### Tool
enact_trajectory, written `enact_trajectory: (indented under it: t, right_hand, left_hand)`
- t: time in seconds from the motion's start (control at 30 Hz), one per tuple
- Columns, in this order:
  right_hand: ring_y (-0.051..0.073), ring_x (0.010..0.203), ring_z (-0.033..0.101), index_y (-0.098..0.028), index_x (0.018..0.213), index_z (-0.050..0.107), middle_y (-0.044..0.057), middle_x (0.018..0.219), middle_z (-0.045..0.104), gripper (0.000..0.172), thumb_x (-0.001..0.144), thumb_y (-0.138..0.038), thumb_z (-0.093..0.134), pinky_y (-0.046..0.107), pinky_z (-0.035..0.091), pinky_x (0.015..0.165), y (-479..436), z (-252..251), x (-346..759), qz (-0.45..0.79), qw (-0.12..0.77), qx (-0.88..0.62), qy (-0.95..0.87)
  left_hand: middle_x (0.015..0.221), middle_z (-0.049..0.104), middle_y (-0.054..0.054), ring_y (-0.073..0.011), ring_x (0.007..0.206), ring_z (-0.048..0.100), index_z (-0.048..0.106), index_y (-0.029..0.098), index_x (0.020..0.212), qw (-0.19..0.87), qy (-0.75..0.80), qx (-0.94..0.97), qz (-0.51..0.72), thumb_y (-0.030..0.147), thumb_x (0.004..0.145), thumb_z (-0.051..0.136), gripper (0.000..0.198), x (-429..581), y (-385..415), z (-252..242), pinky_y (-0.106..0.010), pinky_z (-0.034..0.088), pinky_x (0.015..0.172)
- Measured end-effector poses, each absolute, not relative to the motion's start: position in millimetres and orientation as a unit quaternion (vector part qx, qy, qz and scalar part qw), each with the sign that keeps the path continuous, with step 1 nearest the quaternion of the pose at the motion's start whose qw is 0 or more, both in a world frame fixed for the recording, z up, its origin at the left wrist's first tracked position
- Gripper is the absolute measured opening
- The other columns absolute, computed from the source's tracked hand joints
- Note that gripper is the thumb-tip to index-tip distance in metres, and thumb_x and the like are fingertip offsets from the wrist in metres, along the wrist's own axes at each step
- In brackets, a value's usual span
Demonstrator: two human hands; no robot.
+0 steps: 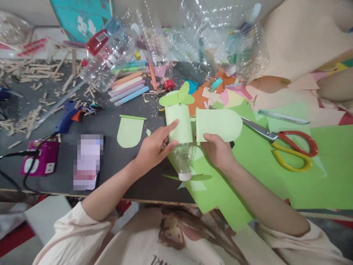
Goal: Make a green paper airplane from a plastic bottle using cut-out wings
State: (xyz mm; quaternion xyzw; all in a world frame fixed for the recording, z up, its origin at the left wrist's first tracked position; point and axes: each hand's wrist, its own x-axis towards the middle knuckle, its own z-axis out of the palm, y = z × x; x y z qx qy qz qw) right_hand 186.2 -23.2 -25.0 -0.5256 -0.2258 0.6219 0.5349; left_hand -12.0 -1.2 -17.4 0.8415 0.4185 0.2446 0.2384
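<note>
A plastic bottle (183,154) lies with its white cap (184,176) toward me, its body wrapped in pale green paper (180,123). Green leaf-shaped paper pieces (176,98) stick out at its far end, and thin green strips flank the cap. My left hand (154,145) grips the wrapped body from the left, index finger and thumb lying over it. Between the thumb and fingers of my right hand (219,151) is a round-ended pale green paper piece (220,125), its straight edge close to the bottle's right side. A similar paper piece (129,132) with a green rolled edge lies left of the bottle.
Scissors (273,136) and a pen (284,117) lie on green paper sheets (325,158) at right. At left are a phone (86,162), a blue glue gun (67,116), a purple box (41,158) with cables and wooden sticks. Markers (129,88) and clear bottles (102,70) stand behind.
</note>
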Motion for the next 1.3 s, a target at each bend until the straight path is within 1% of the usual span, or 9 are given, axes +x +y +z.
enact_trajectory:
  t: [0.07, 0.23, 0.47, 0.6, 0.73, 0.8, 0.97, 1.17, 1.3]
  right_hand:
    - [0.021, 0.081, 0.062, -0.025, 0.091, 0.064, -0.001, 0.077, 0.068, 0.032, 0.059, -0.027, 0.063, 0.036, 0.052, 0.074, -23, -27, 185, 0.616, 0.537, -0.534, -0.219]
    - [0.019, 0.074, 0.060, -0.024, 0.084, 0.064, -0.001, 0.073, 0.065, 0.024, 0.060, -0.027, 0.063, 0.034, 0.052, 0.072, -19, -31, 186, 0.620, 0.525, -0.539, -0.225]
    - [0.018, 0.071, 0.059, -0.022, 0.072, 0.062, 0.001, 0.071, 0.062, 0.009, 0.069, -0.031, 0.062, 0.034, 0.052, 0.074, -18, -34, 190, 0.637, 0.488, -0.526, -0.282]
    - [0.016, 0.067, 0.058, -0.021, 0.067, 0.062, 0.000, 0.066, 0.060, 0.010, 0.072, -0.031, 0.061, 0.033, 0.052, 0.074, -17, -34, 192, 0.644, 0.481, -0.517, -0.296]
    - [0.015, 0.063, 0.057, -0.020, 0.069, 0.062, -0.001, 0.066, 0.061, 0.008, 0.067, -0.028, 0.064, 0.032, 0.054, 0.069, -13, -32, 193, 0.653, 0.486, -0.509, -0.281]
    - [0.014, 0.061, 0.057, -0.020, 0.072, 0.062, -0.001, 0.068, 0.061, 0.010, 0.065, -0.027, 0.065, 0.032, 0.055, 0.067, -11, -31, 193, 0.656, 0.488, -0.506, -0.275]
    - [0.015, 0.063, 0.061, -0.020, 0.074, 0.062, 0.000, 0.069, 0.064, 0.010, 0.069, -0.027, 0.066, 0.034, 0.055, 0.072, -13, -33, 195, 0.660, 0.479, -0.506, -0.281]
    - [0.016, 0.061, 0.062, -0.019, 0.071, 0.067, 0.000, 0.065, 0.067, 0.009, 0.069, -0.027, 0.068, 0.033, 0.055, 0.071, -15, -34, 197, 0.661, 0.470, -0.512, -0.282]
    - [0.016, 0.065, 0.063, -0.020, 0.070, 0.068, -0.001, 0.066, 0.068, 0.010, 0.071, -0.030, 0.067, 0.032, 0.055, 0.074, -16, -37, 198, 0.656, 0.463, -0.514, -0.301]
  left_hand:
    - [0.074, 0.056, -0.001, -0.0108, 0.058, 0.047, 0.042, 0.015, 0.137, 0.220, 0.426, 0.848, 0.226, 0.050, 0.097, 0.028, 0.054, -13, -1, -16, -0.021, 0.038, 0.054]
    - [0.076, 0.062, -0.003, -0.0120, 0.056, 0.050, 0.040, 0.014, 0.137, 0.194, 0.437, 0.858, 0.189, 0.053, 0.097, 0.022, 0.059, -14, -1, -11, -0.022, 0.035, 0.051]
    - [0.069, 0.060, -0.001, -0.0133, 0.054, 0.051, 0.037, 0.014, 0.138, 0.201, 0.441, 0.858, 0.168, 0.055, 0.097, 0.017, 0.061, -14, -1, -10, -0.023, 0.033, 0.049]
    - [0.071, 0.061, -0.002, -0.0140, 0.056, 0.052, 0.037, 0.014, 0.138, 0.204, 0.446, 0.855, 0.167, 0.055, 0.096, 0.018, 0.061, -13, -1, -10, -0.023, 0.034, 0.050]
    - [0.073, 0.062, -0.003, -0.0139, 0.056, 0.052, 0.038, 0.013, 0.138, 0.203, 0.447, 0.855, 0.167, 0.055, 0.097, 0.018, 0.062, -13, -2, -9, -0.023, 0.035, 0.051]
    - [0.074, 0.063, -0.003, -0.0136, 0.056, 0.052, 0.038, 0.013, 0.138, 0.203, 0.448, 0.855, 0.164, 0.054, 0.097, 0.018, 0.062, -13, -2, -9, -0.023, 0.035, 0.052]
    - [0.072, 0.062, -0.002, -0.0131, 0.054, 0.052, 0.039, 0.012, 0.137, 0.201, 0.444, 0.856, 0.172, 0.055, 0.097, 0.019, 0.062, -14, -1, -11, -0.023, 0.035, 0.051]
    - [0.074, 0.063, -0.003, -0.0126, 0.056, 0.053, 0.039, 0.012, 0.137, 0.192, 0.443, 0.859, 0.172, 0.055, 0.097, 0.018, 0.063, -15, -1, -12, -0.022, 0.035, 0.051]
    - [0.075, 0.063, -0.003, -0.0127, 0.057, 0.053, 0.039, 0.012, 0.137, 0.189, 0.446, 0.860, 0.162, 0.056, 0.097, 0.016, 0.064, -14, -1, -11, -0.022, 0.034, 0.051]
